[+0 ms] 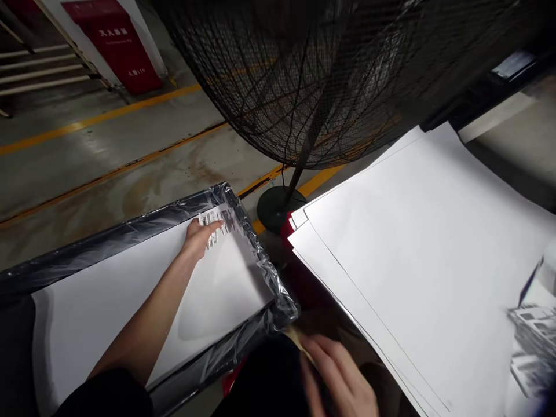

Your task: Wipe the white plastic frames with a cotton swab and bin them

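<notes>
My left hand (198, 238) reaches into the far corner of a dark tray-like frame (108, 237) wrapped in clear film. Its fingers close on a small bunch of white cut-out pieces (211, 233) with slots in them. Beneath the hand and forearm, a large white sheet (217, 289) lines the frame. Outside the near right corner is my right hand (343, 376), blurred, its fingers curled. A narrow tan thing (296, 337) shows at its fingertips; I cannot make out what it is.
Large white sheets (412, 249) lie stacked to the right, with blurred grey-and-white cut pieces (536, 330) at their edge. A big mesh-covered fan (304, 87) stands ahead on a round base (280, 208). Behind are a red box (119, 43) and pale rails (43, 72).
</notes>
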### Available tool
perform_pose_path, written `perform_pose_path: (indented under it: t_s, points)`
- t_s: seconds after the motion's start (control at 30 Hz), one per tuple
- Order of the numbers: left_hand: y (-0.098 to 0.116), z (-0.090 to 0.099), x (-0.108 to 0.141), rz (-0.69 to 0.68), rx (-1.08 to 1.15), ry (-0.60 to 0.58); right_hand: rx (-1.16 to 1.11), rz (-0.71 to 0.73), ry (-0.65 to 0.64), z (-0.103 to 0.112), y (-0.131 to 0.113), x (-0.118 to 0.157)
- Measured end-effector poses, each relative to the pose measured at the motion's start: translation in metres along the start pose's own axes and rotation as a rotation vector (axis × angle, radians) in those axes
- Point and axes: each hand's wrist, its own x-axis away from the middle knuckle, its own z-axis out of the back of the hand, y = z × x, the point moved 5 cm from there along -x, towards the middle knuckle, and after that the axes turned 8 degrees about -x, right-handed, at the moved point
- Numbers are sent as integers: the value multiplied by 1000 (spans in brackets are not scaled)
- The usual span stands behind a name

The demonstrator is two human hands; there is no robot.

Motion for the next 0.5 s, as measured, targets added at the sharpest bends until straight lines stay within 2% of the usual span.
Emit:
perform_pose_path:
  t_s: [0.03,0.07,0.13,0.2,0.27,0.33,0.43,0.5]
  points:
    - [2,-2,0,20,-4,-33,-86,60,-135,-20,-8,-15]
    - [3,-4,-1,34,-11,-56,-99,50,-243,-39,-12,-30]
    - [5,-9,-1,33,-42,-68,3,1,-474,-79,-12,-54]
    - [6,-13,-3,0,-94,-51,114,-15,-610,-111,-9,-71]
    - [6,-12,-5,-46,-183,-21,165,7,-656,-137,-6,-84]
    - [8,-4,-8,-91,-322,37,191,37,-668,-154,-2,-90]
    - [14,16,-11,-154,-611,111,233,49,-675,-167,3,-91]
    - [19,26,-11,-198,-797,93,259,42,-672,-170,6,-87]
